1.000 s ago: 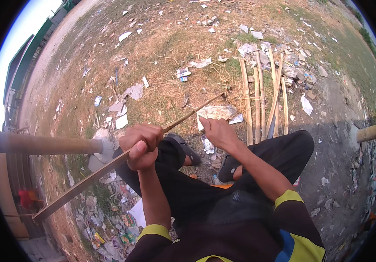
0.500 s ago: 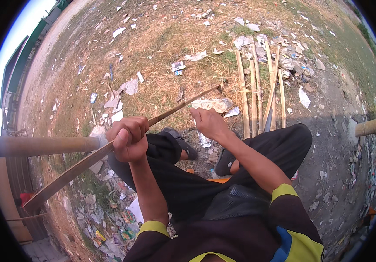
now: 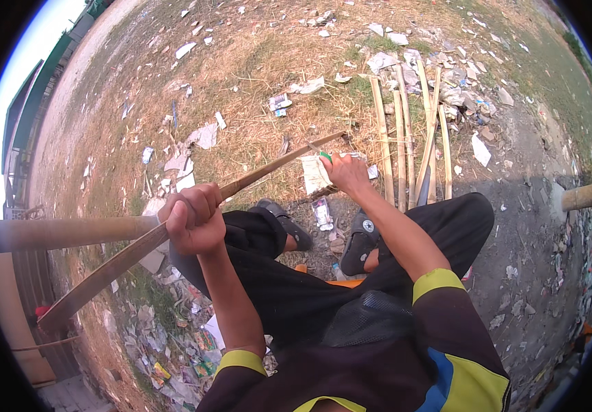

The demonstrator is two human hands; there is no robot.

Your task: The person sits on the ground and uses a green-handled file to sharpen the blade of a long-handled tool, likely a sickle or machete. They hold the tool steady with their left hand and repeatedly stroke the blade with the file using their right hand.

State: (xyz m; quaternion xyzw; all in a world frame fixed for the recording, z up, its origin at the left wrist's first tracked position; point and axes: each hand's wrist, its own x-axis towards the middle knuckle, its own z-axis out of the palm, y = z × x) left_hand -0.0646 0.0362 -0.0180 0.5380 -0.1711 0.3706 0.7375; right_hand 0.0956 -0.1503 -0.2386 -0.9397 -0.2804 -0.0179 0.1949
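Observation:
I sit on a low seat with both knees bent in black trousers. My left hand (image 3: 191, 218) is closed round a long split bamboo strip (image 3: 255, 174) that slants from lower left to upper right across my lap. Farther out, my right hand (image 3: 346, 173) grips a small tool with a green handle (image 3: 325, 156) held against the strip's far end. My feet in dark sandals (image 3: 288, 223) rest on the dirt under the strip.
Several cut bamboo strips (image 3: 406, 137) lie side by side on the ground ahead to the right. A thick round pole (image 3: 55, 232) crosses at the left, another pole end (image 3: 584, 196) at the right. Paper and plastic litter covers the dry grass.
My right hand has slid farther out along the strip toward its far end. My left hand and the strip have shifted slightly upward.

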